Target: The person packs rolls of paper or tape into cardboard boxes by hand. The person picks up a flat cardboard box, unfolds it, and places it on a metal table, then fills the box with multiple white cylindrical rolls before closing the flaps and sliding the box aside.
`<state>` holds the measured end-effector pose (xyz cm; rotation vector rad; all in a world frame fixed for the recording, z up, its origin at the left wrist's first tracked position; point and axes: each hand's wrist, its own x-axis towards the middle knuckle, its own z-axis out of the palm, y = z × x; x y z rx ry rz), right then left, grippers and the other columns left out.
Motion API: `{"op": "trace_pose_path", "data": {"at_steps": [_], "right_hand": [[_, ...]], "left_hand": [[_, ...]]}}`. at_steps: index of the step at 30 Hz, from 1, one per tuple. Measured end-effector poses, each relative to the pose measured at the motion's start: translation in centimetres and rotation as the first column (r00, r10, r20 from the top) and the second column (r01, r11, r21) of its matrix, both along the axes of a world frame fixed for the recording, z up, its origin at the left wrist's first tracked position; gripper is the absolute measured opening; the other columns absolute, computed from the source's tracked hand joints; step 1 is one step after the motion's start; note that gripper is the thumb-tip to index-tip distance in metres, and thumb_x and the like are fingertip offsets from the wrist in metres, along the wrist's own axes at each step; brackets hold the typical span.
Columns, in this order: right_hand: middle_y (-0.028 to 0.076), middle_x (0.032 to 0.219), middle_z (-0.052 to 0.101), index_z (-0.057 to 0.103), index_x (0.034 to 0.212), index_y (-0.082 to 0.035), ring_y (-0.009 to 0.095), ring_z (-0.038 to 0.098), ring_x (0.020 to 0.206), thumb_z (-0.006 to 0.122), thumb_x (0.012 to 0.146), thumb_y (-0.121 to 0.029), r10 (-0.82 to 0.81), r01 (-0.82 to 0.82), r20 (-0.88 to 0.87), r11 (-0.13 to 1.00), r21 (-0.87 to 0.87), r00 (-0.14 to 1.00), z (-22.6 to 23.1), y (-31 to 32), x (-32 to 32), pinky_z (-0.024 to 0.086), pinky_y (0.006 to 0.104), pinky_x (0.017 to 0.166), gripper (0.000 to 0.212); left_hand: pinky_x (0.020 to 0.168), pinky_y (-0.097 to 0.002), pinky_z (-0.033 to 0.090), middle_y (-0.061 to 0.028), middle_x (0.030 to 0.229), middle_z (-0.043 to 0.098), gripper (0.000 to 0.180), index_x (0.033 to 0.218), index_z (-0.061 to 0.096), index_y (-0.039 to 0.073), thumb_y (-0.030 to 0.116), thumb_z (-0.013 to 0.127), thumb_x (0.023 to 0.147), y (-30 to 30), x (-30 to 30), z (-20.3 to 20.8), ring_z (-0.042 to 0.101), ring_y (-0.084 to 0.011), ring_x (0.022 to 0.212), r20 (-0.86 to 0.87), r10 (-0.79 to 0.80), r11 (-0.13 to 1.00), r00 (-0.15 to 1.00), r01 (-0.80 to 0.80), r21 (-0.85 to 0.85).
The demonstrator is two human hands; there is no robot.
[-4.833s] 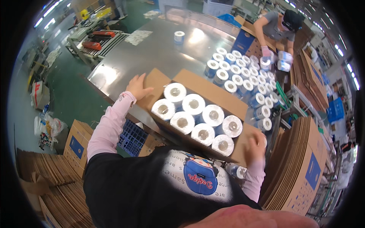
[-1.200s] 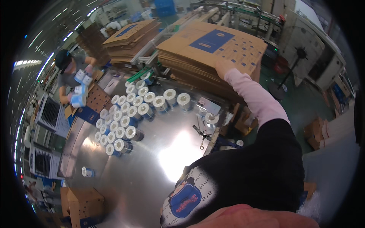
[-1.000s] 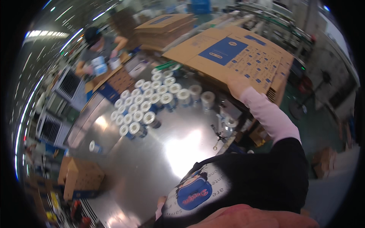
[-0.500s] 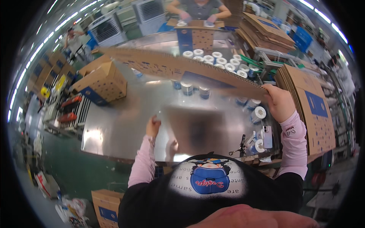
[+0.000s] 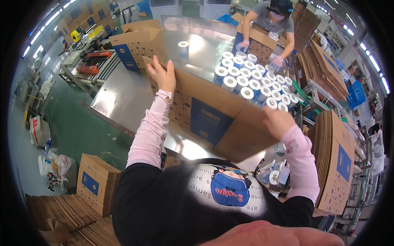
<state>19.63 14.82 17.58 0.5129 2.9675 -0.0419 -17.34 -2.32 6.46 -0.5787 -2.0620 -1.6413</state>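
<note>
A flattened cardboard carton (image 5: 180, 119), brown with a blue printed panel, stands on edge across the metal table in front of me. My right hand (image 5: 280, 123) is closed on its right end, slightly blurred. At the upper left corner of the carton is my left hand (image 5: 163, 76), its fingers stretched upward and apart, palm side against or just in front of the board. Whether it presses on the carton I cannot tell. Beyond the carton, several white-topped rolls (image 5: 247, 93) with blue labels stand in a close group. A single roll (image 5: 183, 48) stands apart to their left.
An open carton (image 5: 137, 46) stands at the table's far left. Across the table a co-worker with gloved hands (image 5: 276, 63) works beside another carton (image 5: 256, 44). Stacked flat cartons (image 5: 334, 164) lean at my right, near a phone (image 5: 283, 173). A roller conveyor (image 5: 92, 67) lies left.
My left hand has risen from over the table to the carton's left corner. The carton has swung nearer and lower, its printed side now facing me. The view has turned right.
</note>
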Motion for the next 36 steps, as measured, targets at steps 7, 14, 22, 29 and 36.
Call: {"op": "trace_pose_path", "data": {"at_steps": [7, 14, 22, 29, 36], "right_hand": [[0.017, 0.143, 0.04, 0.042, 0.135, -0.003, 0.034, 0.034, 0.135, 0.069, 0.074, -0.025, 0.01, 0.181, -0.535, 0.935, 0.304, 0.845, -4.7, -7.1, 0.0, 0.027, 0.0558, 0.103, 0.07], [0.003, 0.093, 0.061, 0.062, 0.101, -0.011, 0.022, 0.059, 0.102, 0.066, 0.076, -0.029, 0.266, -0.16, -0.634, 0.962, 0.221, 0.726, -4.8, -10.7, 4.1, 0.024, 0.0423, 0.104, 0.031], [0.004, 0.054, 0.046, 0.043, 0.055, -0.009, 0.022, 0.04, 0.053, 0.044, 0.089, -0.018, -0.077, -0.317, -0.869, 0.913, -0.258, 0.488, -4.5, -0.9, 2.2, 0.032, 0.0374, 0.06, 0.035], [0.015, 0.073, 0.067, 0.069, 0.07, -0.007, 0.035, 0.065, 0.076, 0.057, 0.087, -0.037, 0.296, -0.272, 0.242, 0.954, -0.131, 0.924, -10.8, -2.5, -2.0, 0.051, 0.0451, 0.072, 0.036], [0.016, 0.08, 0.067, 0.069, 0.086, -0.008, 0.034, 0.065, 0.079, 0.06, 0.084, -0.026, 0.334, -0.284, 0.238, 0.933, -0.222, 0.912, -10.1, -2.0, -3.2, 0.052, 0.0413, 0.073, 0.021]], "left_hand": [[0.111, -0.0446, 0.019, -0.0338, 0.146, 0.013, 0.07, 0.139, 0.038, 0.008, 0.038, 0.068, 0.083, -1.8, -2.4, -0.5, 0.018, -0.0447, 0.136, 0.03, -0.065, 0.998, 0.997, 0.066, -0.017], [0.102, -0.0349, 0.037, -0.0191, 0.138, 0.041, 0.095, 0.147, 0.018, -0.001, 0.024, 0.078, 0.076, -6.8, -7.0, 1.5, 0.043, -0.025, 0.125, 0.186, -0.331, 0.943, 0.925, 0.317, 0.103], [0.089, -0.0357, 0.046, -0.0168, 0.108, 0.065, 0.061, 0.111, 0.062, -0.001, 0.048, 0.071, 0.076, -6.2, 0.1, 3.9, 0.061, -0.0266, 0.103, 0.299, -0.252, 0.959, 0.921, 0.279, -0.051], [0.081, -0.0348, 0.05, -0.013, 0.096, 0.068, 0.054, 0.113, 0.061, -0.002, 0.037, 0.073, 0.077, -11.8, 8.3, 12.4, 0.065, -0.0225, 0.09, 0.398, -0.68, 0.258, 0.616, 0.709, -0.656], [0.074, -0.04, 0.05, -0.0183, 0.067, 0.065, 0.073, 0.07, 0.067, -0.003, 0.069, 0.058, 0.073, -6.0, 13.7, 14.1, 0.064, -0.036, 0.075, 0.543, -0.654, -0.385, 0.527, 0.385, -0.838]]}}
